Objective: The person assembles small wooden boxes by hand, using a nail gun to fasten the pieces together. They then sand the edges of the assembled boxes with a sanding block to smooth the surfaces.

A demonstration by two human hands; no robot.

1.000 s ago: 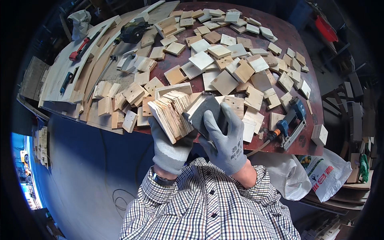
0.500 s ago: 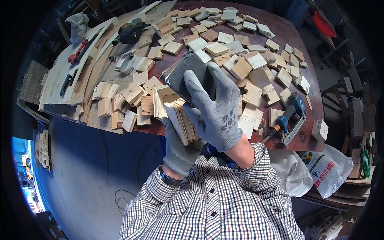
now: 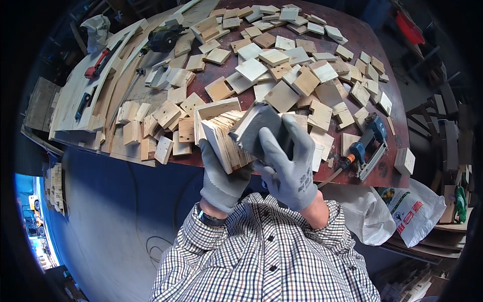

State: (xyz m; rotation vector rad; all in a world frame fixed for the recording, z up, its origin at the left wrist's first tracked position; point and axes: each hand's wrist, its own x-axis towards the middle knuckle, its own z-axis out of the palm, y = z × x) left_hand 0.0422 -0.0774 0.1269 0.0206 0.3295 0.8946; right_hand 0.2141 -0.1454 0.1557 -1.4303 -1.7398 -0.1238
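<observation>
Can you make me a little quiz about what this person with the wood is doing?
1. True or false: both hands wear grey gloves.
2. What does the left hand grip? A) a red clamp B) a stack of thin square wooden tiles C) a white bag
3. Which tool lies by the right edge of the round reddish-brown table?

Key:
1. True; the right hand presses a grey square sanding block against the stack.
2. B
3. A blue power tool with an orange hose fitting.
</observation>
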